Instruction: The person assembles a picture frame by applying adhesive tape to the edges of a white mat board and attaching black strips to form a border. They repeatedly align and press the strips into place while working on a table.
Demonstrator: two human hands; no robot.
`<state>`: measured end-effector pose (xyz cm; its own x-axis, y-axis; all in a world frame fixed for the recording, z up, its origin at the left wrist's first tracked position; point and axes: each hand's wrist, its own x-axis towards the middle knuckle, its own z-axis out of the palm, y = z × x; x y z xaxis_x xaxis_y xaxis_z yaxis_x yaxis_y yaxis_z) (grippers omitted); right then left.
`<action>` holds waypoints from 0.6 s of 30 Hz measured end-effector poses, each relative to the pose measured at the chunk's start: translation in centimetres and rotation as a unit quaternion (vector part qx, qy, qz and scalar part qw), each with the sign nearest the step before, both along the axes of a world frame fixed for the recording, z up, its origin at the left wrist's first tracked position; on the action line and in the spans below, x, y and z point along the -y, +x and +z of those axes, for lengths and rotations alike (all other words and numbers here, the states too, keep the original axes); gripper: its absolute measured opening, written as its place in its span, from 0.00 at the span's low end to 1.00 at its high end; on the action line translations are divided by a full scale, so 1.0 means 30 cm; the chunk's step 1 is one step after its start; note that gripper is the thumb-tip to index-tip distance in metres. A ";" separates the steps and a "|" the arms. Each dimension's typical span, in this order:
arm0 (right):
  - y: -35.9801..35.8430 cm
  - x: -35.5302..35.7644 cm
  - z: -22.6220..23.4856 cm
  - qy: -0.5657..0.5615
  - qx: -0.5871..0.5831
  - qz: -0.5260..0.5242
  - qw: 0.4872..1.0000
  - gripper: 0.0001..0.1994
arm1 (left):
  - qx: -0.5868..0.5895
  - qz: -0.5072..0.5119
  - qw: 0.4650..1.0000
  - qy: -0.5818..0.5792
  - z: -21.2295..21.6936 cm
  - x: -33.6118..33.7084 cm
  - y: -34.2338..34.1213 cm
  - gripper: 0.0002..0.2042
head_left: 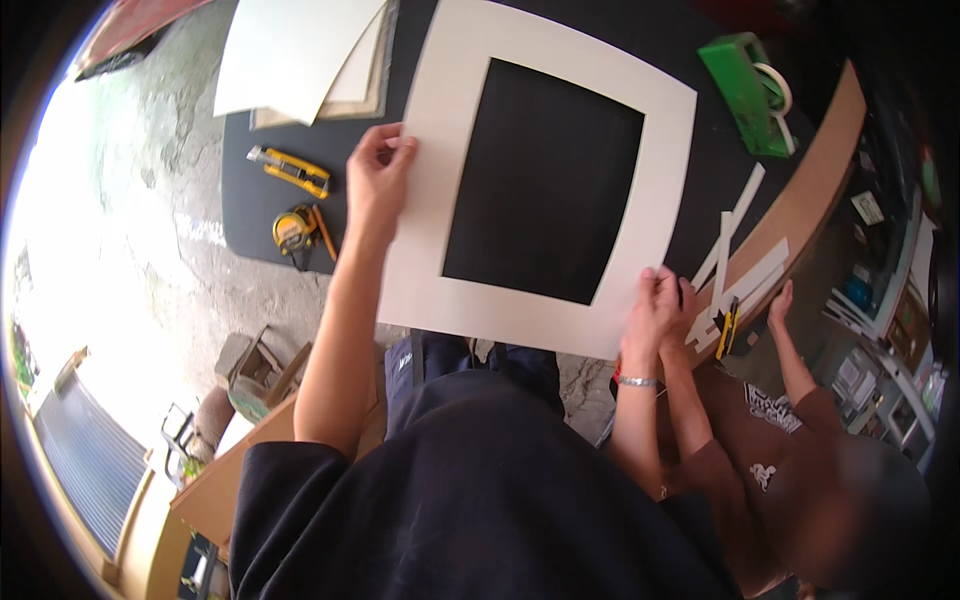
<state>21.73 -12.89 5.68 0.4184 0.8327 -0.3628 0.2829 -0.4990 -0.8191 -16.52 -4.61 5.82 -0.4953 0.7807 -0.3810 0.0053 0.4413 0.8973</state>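
A large white mat board frame [430,270] with a rectangular cut-out window lies over the black cutting mat [700,180]. My left hand [378,180] grips the frame's left edge near the top. My right hand [648,312] pinches the frame's lower right corner. Right beside my right hand, another person's hand [682,305] touches the same corner. Through the window the black mat shows.
A yellow utility knife [290,170] and a yellow tape measure [295,230] lie left of the frame. White board sheets [295,55] sit at the top left. A green tape dispenser [752,90] stands top right. White offcut strips [745,255] and a small cutter [728,330] lie at the right, near the other person [800,440].
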 end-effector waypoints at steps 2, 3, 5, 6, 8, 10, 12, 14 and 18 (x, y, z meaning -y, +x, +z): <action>-0.087 0.055 0.081 0.010 -0.065 0.010 0.998 0.07 | -0.020 -0.048 0.999 -0.010 0.074 -0.087 -0.061 0.13; -0.112 0.094 0.113 -0.025 -0.061 0.038 0.997 0.07 | -0.001 -0.088 0.996 -0.002 0.107 -0.149 -0.080 0.13; -0.198 0.174 0.138 -0.071 -0.144 0.067 0.985 0.09 | -0.011 -0.178 0.984 -0.001 0.199 -0.274 -0.120 0.13; -0.237 0.216 0.139 -0.079 -0.220 0.066 0.970 0.10 | -0.029 -0.232 0.972 -0.004 0.226 -0.337 -0.123 0.12; -0.259 0.290 0.137 -0.147 -0.256 0.183 0.938 0.11 | -0.044 -0.336 0.941 0.009 0.239 -0.437 -0.121 0.11; -0.216 0.221 0.205 -0.189 -0.178 0.409 0.875 0.11 | -0.055 -0.403 0.913 -0.026 0.212 -0.476 -0.132 0.09; -0.149 0.099 0.282 -0.166 -0.121 0.484 0.850 0.10 | -0.090 -0.460 0.882 -0.051 0.150 -0.491 -0.139 0.08; -0.038 -0.019 0.264 -0.083 -0.105 0.369 0.920 0.08 | -0.053 -0.491 0.867 -0.066 0.068 -0.493 -0.142 0.07; 0.037 -0.377 0.144 0.069 0.214 0.206 0.952 0.09 | -0.081 -0.472 0.873 -0.088 0.037 -0.465 -0.113 0.07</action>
